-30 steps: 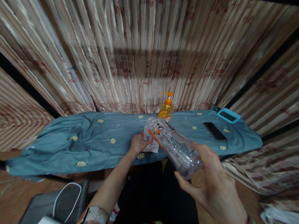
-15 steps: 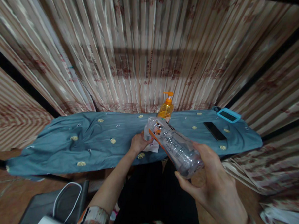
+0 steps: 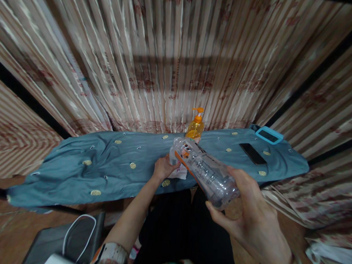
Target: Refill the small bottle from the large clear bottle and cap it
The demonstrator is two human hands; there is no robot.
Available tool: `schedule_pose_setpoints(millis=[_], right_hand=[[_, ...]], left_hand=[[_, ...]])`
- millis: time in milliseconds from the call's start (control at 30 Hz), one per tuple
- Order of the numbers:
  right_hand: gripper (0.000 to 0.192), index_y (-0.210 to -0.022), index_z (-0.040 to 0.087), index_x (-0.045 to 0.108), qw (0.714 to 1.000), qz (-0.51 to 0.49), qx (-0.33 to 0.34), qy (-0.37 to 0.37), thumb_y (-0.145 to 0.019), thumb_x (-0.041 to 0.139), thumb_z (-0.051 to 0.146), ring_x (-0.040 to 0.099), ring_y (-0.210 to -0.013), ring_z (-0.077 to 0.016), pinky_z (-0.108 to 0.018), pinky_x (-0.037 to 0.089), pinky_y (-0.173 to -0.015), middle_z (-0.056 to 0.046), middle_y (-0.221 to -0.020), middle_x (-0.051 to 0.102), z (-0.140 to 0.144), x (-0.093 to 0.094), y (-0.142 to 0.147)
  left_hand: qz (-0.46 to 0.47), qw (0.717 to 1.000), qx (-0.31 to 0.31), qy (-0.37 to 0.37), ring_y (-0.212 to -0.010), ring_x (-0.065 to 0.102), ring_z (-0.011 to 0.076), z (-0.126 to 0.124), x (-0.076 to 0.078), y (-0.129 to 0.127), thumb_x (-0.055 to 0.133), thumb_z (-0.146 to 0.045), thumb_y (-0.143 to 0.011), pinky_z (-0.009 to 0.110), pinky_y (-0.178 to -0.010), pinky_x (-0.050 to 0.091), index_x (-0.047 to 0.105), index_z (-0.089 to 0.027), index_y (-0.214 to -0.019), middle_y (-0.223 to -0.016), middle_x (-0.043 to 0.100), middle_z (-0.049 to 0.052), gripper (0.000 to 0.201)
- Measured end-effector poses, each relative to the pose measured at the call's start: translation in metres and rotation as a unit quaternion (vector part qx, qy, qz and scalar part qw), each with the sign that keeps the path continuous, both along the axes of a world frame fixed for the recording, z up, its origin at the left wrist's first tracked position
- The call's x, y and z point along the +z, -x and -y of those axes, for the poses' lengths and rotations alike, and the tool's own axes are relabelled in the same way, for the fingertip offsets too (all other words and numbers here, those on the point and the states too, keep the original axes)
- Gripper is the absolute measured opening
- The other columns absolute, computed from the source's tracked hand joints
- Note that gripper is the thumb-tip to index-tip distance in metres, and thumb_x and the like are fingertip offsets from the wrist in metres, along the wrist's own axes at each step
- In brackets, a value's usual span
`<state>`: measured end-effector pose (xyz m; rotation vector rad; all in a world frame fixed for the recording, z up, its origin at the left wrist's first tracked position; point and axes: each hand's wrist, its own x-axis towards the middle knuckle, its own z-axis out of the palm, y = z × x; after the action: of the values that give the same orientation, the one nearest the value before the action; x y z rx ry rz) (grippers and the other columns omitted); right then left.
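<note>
A clear plastic bottle [image 3: 209, 172] with an orange band and dark print is held tilted in front of me, its upper end pointing away to the left. My right hand [image 3: 254, 213] grips its near, lower end between thumb and fingers. At the far end, my left hand [image 3: 162, 168] is closed on a white tissue-like sheet [image 3: 180, 172] with pinkish marks. Its fingertips are partly hidden behind the bottle. An orange pump bottle [image 3: 195, 127] with yellow liquid stands just beyond the clear bottle.
The narrow table has a blue-green pineapple-print cloth [image 3: 115, 176]. A black phone [image 3: 253, 154] and a light-blue framed device [image 3: 269, 135] lie on its right side. Curtains [image 3: 167, 61] hang behind. A dark seat [image 3: 57, 239] with a white cable stands lower left.
</note>
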<state>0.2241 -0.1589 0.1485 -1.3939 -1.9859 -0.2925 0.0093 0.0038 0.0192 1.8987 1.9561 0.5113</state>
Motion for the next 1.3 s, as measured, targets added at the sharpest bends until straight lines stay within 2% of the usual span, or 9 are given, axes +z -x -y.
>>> schedule_pose_setpoints(millis=[400,633,1300], right_hand=[[0.065,-0.137,0.018,0.037,1.0,0.002,-0.011,0.004,-0.082,0.06,0.044,0.063,-0.111,-0.0281,-0.048,0.054,-0.095,-0.016,-0.126,0.058,0.0006,0.0,0.0001],[0.063,-0.136,0.016,0.038,1.0,0.004,-0.007,0.001,-0.083,0.06,0.042,0.063,-0.111,-0.0291,-0.048,0.054,-0.095,-0.018,-0.125,0.058,0.0001,0.0004,-0.0005],[0.065,-0.135,0.012,0.041,1.0,0.011,-0.008,-0.003,-0.082,0.062,0.043,0.063,-0.11,-0.0291,-0.047,0.054,-0.096,-0.019,-0.125,0.058,0.0,-0.0004,-0.0012]], left_hand=[[-0.003,1.0,0.0,-0.007,-0.099,0.069,0.0262,-0.0016,-0.004,0.0007,0.063,-0.059,-0.076,0.026,-0.08,0.05,0.065,-0.021,-0.114,-0.104,0.074,0.01,0.054],[0.003,1.0,-0.008,-0.024,-0.097,0.069,0.0268,-0.0017,-0.0053,0.0009,0.062,-0.06,-0.077,0.028,-0.079,0.051,0.065,-0.021,-0.114,-0.104,0.074,0.01,0.054],[-0.009,1.0,-0.003,-0.003,-0.099,0.069,0.0261,0.0004,-0.0001,-0.0002,0.06,-0.061,-0.078,0.027,-0.081,0.05,0.065,-0.02,-0.112,-0.106,0.074,0.01,0.053]])
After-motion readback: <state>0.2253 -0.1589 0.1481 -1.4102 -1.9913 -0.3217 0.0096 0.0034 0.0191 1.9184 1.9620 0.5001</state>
